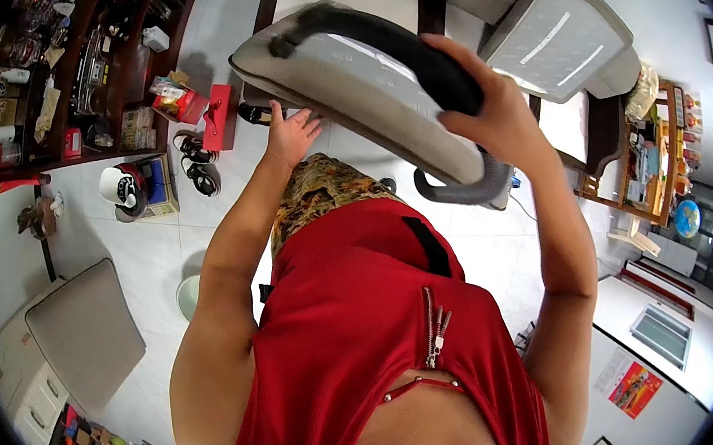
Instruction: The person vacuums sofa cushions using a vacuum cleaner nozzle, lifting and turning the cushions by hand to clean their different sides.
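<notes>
A grey cushion (344, 106) with a pale, whitish face hangs tilted above my legs, blurred by motion. Along its upper side runs a thick black curved piece (417, 55); I cannot tell whether that is part of the cushion. My right hand (506, 111) is wrapped round the black piece at the cushion's right end, thumb on one side and fingers on the other. Below that end a grey loop (458, 193) sticks out. My left hand (291, 134) is open, fingers spread, close to the cushion's lower left edge; whether it touches is unclear.
A grey sofa with a similar upturned cushion (562, 31) stands ahead. To the left are a crowded dark shelf (103, 84), a red box (218, 117), shoes (198, 174) and a bowl (189, 299). A grey-padded chair (86, 333) is nearer left; a wooden shelf (658, 156) stands right.
</notes>
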A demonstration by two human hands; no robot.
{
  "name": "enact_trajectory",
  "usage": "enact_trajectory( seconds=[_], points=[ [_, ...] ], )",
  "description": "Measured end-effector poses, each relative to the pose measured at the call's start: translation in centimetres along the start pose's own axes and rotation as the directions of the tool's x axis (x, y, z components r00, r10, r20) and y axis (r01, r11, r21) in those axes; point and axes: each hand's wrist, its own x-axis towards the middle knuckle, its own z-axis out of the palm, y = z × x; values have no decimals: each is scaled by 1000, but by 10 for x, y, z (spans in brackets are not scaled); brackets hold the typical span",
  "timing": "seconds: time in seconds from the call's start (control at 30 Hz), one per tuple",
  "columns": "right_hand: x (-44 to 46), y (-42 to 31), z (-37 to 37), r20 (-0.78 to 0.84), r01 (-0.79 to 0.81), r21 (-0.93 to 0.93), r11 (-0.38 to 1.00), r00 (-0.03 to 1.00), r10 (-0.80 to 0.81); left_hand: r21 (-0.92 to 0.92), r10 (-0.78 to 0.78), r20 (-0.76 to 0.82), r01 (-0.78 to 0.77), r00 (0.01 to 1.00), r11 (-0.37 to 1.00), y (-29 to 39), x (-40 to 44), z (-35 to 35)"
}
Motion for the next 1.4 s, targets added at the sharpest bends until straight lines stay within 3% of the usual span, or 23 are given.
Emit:
enact_trajectory(
  seconds=[0.07, 0.17, 0.2, 0.23, 0.3, 0.37, 0.47, 0.5, 0.53, 0.63, 0.77, 0.93, 0.97, 1.03, 1.13, 1.3, 1.37, 1.4],
  points=[
    [-17, 18, -16, 15, -1, -9, 1000, 1000, 1, -64, -13, -67, 9, 998, 998, -4, 1, -17],
    [-53, 39, -36, 83, -123, -12, 992, 989, 124, -153, -52, -109, 35, 993, 988, -9, -1, -38],
    [-61, 38, -41, 112, -228, -44, 973, 966, 232, -156, -49, -198, 18, 979, 988, -11, -2, -39],
    [-68, 43, -41, 129, -246, -34, 969, 960, 248, -136, -46, -233, 14, 971, 991, -14, -4, -43],
    [-74, 54, -30, 64, -131, -42, 990, 989, 134, -90, -46, -303, 20, 952, 996, -19, -4, -52],
    [-62, 43, -22, 83, -252, 79, 964, 966, 245, -61, -52, -299, 35, 953, 998, -22, 4, -74],
    [-24, 39, 2, 11, -44, 80, 996, 999, 43, -85, -43, -375, 12, 926, 996, -29, 15, -95],
    [-9, 43, 11, 69, -85, 105, 991, 995, 78, -93, -32, -360, -2, 933, 996, -28, 17, -103],
    [5, 53, 25, 36, 32, 132, 991, 999, -37, -100, -22, -343, -13, 939, 995, -27, 19, -109],
    [20, 60, 35, 251, -138, 83, 987, 961, 114, -111, -18, -369, -25, 929, 994, -20, 19, -106],
    [-22, 92, 5, 243, -201, 113, 973, 955, 169, -58, -19, -383, -4, 923, 998, -14, 16, -97],
    [-130, 141, -32, 146, -468, -10, 884, 874, 464, 67, -3, -404, 33, 915, 997, -13, 22, -90],
    [-157, 151, -34, 78, -417, 32, 908, 907, 413, 107, 5, -411, 43, 912, 993, -10, 24, -88],
    [-196, 150, -54, 78, -619, 57, 783, 785, 615, 173, 3, -392, 71, 920, 982, -5, 31, -84],
    [-231, 128, -76, -55, -642, 58, 765, 763, 644, 277, 69, -408, 51, 910, 959, 6, 35, -50],
    [-243, 90, -84, -201, -462, 200, 864, 843, 498, 398, 160, -288, -34, 944, 917, 29, 62, 6],
    [-225, 80, -84, -260, -241, 31, 970, 935, 240, 441, 196, -207, -88, 959, 893, 36, 74, 35],
    [-219, 79, -82, -238, -242, 55, 969, 939, 248, 457, 217, -214, -99, 952, 884, 40, 84, 50]
  ],
)
